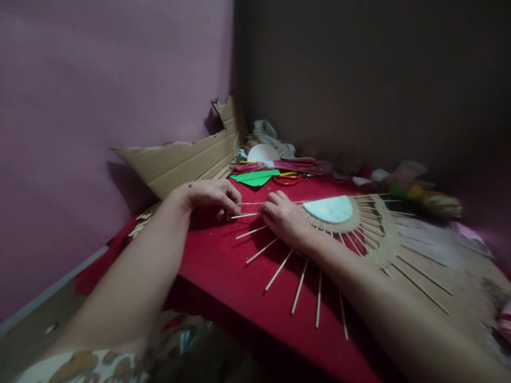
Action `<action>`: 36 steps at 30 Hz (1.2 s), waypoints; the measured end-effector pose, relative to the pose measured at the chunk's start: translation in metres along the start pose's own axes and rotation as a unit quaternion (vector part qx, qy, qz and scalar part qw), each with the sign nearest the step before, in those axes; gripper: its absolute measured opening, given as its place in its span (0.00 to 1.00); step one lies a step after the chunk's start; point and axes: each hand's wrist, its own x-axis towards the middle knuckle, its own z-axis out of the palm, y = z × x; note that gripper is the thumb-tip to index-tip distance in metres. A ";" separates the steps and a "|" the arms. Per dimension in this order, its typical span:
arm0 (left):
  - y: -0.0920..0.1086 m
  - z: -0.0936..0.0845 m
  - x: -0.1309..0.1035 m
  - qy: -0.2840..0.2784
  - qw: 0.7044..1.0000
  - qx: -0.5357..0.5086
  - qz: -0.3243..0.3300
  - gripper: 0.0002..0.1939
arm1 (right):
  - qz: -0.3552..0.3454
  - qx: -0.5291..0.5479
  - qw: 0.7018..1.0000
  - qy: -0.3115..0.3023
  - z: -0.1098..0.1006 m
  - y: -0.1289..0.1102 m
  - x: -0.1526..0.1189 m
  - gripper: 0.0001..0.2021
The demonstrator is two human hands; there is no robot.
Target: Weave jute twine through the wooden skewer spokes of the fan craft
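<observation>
A half-round piece with thin wooden sticks (278,270) fanning out lies on the red cloth. At its middle is a pale blue half-disc (330,209), bordered by a woven tan band (359,213). A wider outer band (385,250) crosses the sticks on the right. My left hand (217,197) is closed, its fingertips pinching a thin strand of twine (250,204) beside the leftmost stick. That strand runs to my right hand (283,215), whose curled fingers grip the left end of the half-round piece. My right hand hides part of the weaving.
Torn cardboard (187,162) leans on the pink wall at the left. Behind the work lie red-handled scissors (288,180), green sheets (255,177), a bundle of pink strips (295,166) and a white rounded object (262,153). The red table's (239,303) edge is near me.
</observation>
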 end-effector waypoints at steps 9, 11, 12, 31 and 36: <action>-0.010 0.034 -0.030 0.082 0.990 -0.111 0.014 0.08 | 0.058 0.013 0.997 -0.057 -0.007 -0.005 -0.001 0.10; -0.010 0.041 -0.034 0.107 0.987 -0.117 0.016 0.08 | 0.059 0.016 0.997 -0.056 -0.008 -0.004 -0.001 0.11; -0.009 0.044 -0.036 0.122 0.986 -0.115 0.017 0.08 | 0.061 0.016 0.996 -0.057 -0.008 -0.004 -0.001 0.11; 0.029 0.101 -0.026 0.332 0.873 0.335 0.126 0.13 | 0.030 0.314 0.947 0.055 0.009 0.007 -0.002 0.31; 0.032 0.097 -0.001 0.312 0.844 0.387 0.202 0.13 | 0.154 0.649 0.742 0.076 -0.036 0.024 -0.007 0.36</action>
